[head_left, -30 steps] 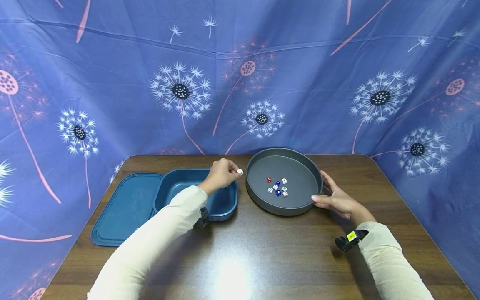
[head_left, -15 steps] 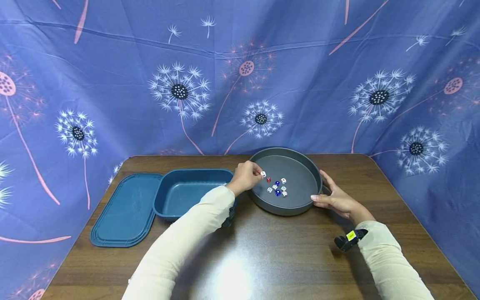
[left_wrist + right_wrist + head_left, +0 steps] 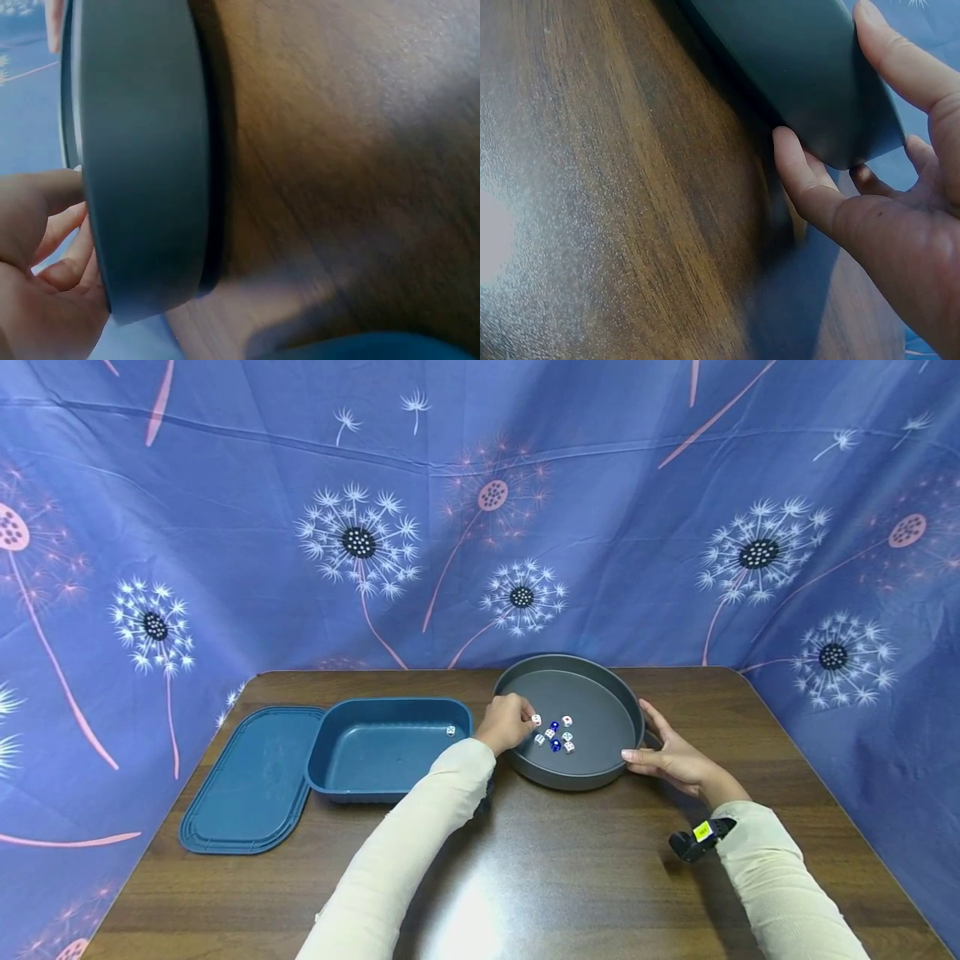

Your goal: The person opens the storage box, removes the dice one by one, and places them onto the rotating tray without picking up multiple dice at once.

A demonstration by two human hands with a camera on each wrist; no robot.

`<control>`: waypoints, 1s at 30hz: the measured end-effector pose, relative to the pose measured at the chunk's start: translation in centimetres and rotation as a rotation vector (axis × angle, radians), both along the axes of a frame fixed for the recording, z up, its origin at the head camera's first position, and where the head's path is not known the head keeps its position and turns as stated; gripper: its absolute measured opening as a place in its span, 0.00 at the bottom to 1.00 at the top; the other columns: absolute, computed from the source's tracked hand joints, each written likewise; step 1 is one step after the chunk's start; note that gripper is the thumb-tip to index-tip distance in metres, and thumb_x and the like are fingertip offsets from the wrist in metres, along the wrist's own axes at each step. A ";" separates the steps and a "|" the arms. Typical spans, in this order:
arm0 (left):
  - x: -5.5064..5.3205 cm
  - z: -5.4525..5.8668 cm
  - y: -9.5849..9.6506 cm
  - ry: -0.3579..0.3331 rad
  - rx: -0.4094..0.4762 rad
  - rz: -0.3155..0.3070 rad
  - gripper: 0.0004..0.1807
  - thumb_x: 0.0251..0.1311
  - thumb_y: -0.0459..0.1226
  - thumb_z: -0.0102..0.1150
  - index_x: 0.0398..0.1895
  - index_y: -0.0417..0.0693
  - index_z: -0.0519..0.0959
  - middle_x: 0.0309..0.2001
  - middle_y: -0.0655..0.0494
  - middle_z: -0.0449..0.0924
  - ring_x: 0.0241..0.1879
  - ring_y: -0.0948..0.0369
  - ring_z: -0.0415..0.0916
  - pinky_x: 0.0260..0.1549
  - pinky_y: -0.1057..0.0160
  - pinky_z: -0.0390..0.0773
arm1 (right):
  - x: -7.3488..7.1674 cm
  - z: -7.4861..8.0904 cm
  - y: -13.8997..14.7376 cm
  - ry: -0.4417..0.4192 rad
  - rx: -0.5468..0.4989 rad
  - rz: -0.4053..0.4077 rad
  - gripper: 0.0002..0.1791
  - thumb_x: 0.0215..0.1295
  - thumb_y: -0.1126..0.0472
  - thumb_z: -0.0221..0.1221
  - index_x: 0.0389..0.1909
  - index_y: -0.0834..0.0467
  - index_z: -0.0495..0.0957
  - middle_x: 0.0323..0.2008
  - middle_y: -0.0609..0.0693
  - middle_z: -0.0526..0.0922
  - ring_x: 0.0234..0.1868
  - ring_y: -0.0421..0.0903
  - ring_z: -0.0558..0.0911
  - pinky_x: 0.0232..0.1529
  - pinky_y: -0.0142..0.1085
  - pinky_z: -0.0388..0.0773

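Observation:
A round dark grey pan (image 3: 517,762) sits on the table with several small dice in it, white and blue; a blue die (image 3: 556,745) lies near the group's middle. My left hand (image 3: 506,723) reaches over the pan's left rim and pinches a white die (image 3: 536,720) low inside, beside the others. In the left wrist view the pan's wall (image 3: 146,150) hides its fingertips. My right hand (image 3: 675,762) grips the pan's right side, thumb on the rim and fingers at the lower edge of the wall (image 3: 802,82).
Left of the pan stands a blue rectangular container (image 3: 360,795) with one white die (image 3: 451,731) inside. Its matching flat lid (image 3: 251,781) lies farther left, by the table's left edge. A patterned cloth (image 3: 615,510) hangs behind the table.
My left hand has moved right from the blue container into the pan, carrying the white die down to where the red die showed. The red die is now hidden. My right hand stays put.

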State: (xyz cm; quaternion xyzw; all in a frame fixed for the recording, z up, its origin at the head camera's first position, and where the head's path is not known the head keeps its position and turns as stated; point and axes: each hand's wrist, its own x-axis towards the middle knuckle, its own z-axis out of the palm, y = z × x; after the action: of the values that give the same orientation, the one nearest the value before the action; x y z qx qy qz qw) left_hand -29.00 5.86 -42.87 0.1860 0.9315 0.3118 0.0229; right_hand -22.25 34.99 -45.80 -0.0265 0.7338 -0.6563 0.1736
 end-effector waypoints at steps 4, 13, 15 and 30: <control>0.1 -0.6 0.4 0.039 -0.071 -0.002 0.04 0.59 0.36 0.64 0.34 0.47 0.86 0.32 0.57 0.84 0.35 0.61 0.80 0.35 0.66 0.77 | 0.0 -0.1 0.0 0.002 -0.010 0.005 0.61 0.61 0.70 0.61 0.74 0.44 0.21 0.72 0.64 0.20 0.67 0.72 0.52 0.52 0.47 0.77; 0.4 -1.0 0.8 0.088 -0.155 0.019 0.05 0.59 0.37 0.64 0.35 0.47 0.87 0.40 0.55 0.85 0.44 0.57 0.81 0.44 0.60 0.78 | 0.1 0.0 0.1 0.002 -0.014 -0.002 0.61 0.61 0.70 0.61 0.74 0.45 0.21 0.72 0.63 0.20 0.67 0.72 0.52 0.51 0.46 0.77; 0.4 -1.0 0.8 0.089 -0.137 0.019 0.06 0.58 0.37 0.65 0.36 0.46 0.86 0.39 0.54 0.85 0.44 0.56 0.81 0.44 0.60 0.78 | 0.1 0.0 0.0 0.003 -0.014 -0.002 0.61 0.61 0.70 0.61 0.74 0.45 0.21 0.73 0.63 0.20 0.67 0.72 0.51 0.51 0.45 0.77; -0.4 1.0 -1.3 -0.016 0.092 -0.011 0.11 0.59 0.34 0.64 0.45 0.41 0.84 0.40 0.50 0.85 0.43 0.56 0.81 0.43 0.61 0.78 | 0.2 0.1 0.0 0.006 0.011 0.003 0.61 0.61 0.68 0.62 0.74 0.45 0.21 0.72 0.64 0.20 0.67 0.73 0.53 0.53 0.49 0.76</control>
State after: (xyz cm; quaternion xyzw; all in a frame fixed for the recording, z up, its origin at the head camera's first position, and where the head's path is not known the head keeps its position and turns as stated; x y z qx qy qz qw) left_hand -29.39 4.61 -41.86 0.1896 0.9148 0.3559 0.0233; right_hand -22.07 34.99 -45.67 -0.0288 0.7378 -0.6520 0.1725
